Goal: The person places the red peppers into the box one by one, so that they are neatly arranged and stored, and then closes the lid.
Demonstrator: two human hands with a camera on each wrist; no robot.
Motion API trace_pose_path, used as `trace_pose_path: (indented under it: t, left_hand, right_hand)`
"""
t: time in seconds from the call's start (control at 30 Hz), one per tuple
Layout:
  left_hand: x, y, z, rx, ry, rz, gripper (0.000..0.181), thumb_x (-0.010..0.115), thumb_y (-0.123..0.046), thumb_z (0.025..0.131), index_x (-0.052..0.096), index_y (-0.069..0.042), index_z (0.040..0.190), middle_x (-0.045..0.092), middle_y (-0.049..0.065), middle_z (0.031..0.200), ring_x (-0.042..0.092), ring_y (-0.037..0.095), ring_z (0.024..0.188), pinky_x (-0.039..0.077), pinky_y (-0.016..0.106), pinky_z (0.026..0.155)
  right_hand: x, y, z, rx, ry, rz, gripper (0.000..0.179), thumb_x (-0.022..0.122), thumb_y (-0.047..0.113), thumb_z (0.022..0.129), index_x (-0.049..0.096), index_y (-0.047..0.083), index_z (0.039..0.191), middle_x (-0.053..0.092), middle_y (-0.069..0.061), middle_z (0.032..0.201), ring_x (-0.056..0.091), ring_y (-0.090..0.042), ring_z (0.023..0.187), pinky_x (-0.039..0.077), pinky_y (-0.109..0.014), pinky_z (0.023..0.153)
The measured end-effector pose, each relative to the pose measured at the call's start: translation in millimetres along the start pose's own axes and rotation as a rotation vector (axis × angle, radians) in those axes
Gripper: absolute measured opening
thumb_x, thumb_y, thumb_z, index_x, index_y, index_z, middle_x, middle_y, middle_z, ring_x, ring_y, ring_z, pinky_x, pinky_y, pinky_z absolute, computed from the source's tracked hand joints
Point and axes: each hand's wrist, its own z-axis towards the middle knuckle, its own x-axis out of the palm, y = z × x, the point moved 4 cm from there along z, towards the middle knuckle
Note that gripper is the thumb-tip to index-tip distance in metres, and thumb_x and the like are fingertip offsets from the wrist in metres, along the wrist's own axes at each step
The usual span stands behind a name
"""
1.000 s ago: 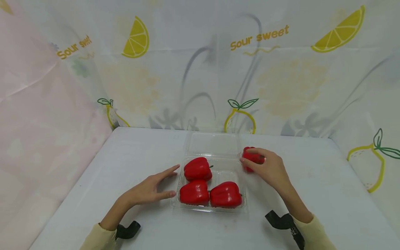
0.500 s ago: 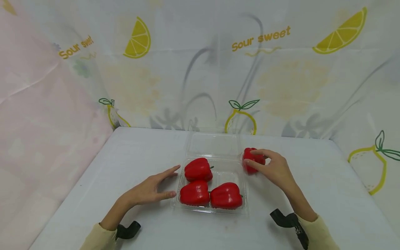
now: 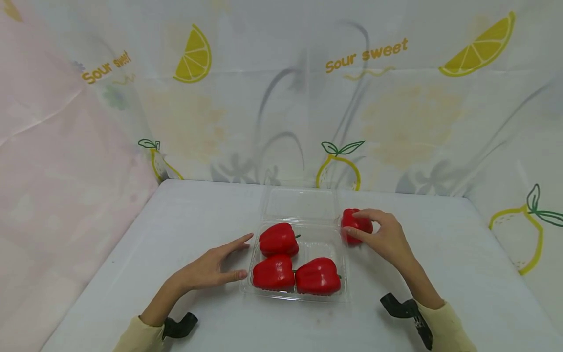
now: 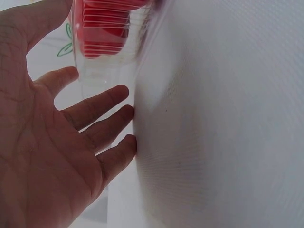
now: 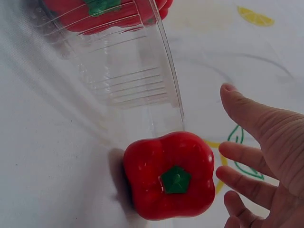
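Note:
Three red bell peppers lie in the clear plastic clamshell box (image 3: 323, 240): one bell pepper (image 3: 278, 239) at back left, another bell pepper (image 3: 273, 272) at front left, a third bell pepper (image 3: 318, 276) at front right. A fourth bell pepper (image 3: 356, 226) rests on the table just right of the box, its green stem end showing in the right wrist view. Over this one reaches my right hand (image 3: 381, 237), thumb and fingers spread; the right wrist view shows them apart from it. To the box's left, my left hand (image 3: 210, 268) holds nothing, its fingers extended close to the side wall.
The box's transparent lid (image 3: 301, 204) is folded back behind it on the white table (image 3: 198, 210). A curtain printed with lemons (image 3: 337, 171) hangs at the table's far edge, and a pink cloth (image 3: 75, 195) hangs on the left.
My right hand has shifted slightly to the right over the loose bell pepper, which looks nearly unmoved. My left hand and the box have stayed where they were.

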Motion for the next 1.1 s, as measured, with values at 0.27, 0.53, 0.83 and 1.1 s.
trace_pose_path:
  t: [0.27,0.53,0.83,1.1]
  left_hand:
    - [0.9,0.9,-0.8,0.003,-0.005,0.001,0.081,0.066,-0.051,0.088,0.03,-0.026,0.156,0.052,0.006,0.144,0.046,0.029,0.133,0.042,0.063,0.098]
    - [1.3,1.8,-1.3,-0.008,-0.006,-0.002,0.082,0.067,-0.052,0.087,0.03,-0.028,0.156,0.051,0.004,0.144,0.046,0.026,0.134,0.042,0.062,0.099]
    - [0.1,0.4,0.3,0.007,-0.002,0.004,0.082,0.066,-0.051,0.088,0.029,-0.027,0.156,0.051,0.007,0.144,0.046,0.029,0.133,0.041,0.064,0.098]
    - [-0.4,-0.2,1.2,-0.001,0.005,0.004,0.081,0.066,-0.052,0.088,0.029,-0.028,0.156,0.051,0.006,0.144,0.046,0.029,0.134,0.041,0.063,0.099]
  right_hand:
    - [2,-8,1.0,0.034,0.007,-0.018,0.054,0.082,0.032,0.081,0.066,0.003,0.123,0.062,-0.019,0.125,0.053,-0.039,0.116,0.054,-0.054,0.083]
    - [3,-11,1.2,0.064,0.01,-0.046,0.054,0.083,0.033,0.08,0.066,0.003,0.122,0.061,-0.02,0.127,0.052,-0.04,0.117,0.054,-0.056,0.084]
    - [4,-15,3.1,0.081,-0.012,-0.042,0.05,0.083,0.032,0.079,0.066,0.004,0.117,0.06,-0.021,0.126,0.051,-0.041,0.114,0.054,-0.055,0.082]
    - [1,-15,2.4,0.106,-0.032,-0.051,0.046,0.082,0.026,0.081,0.064,0.002,0.117,0.058,-0.024,0.126,0.049,-0.043,0.114,0.054,-0.057,0.081]
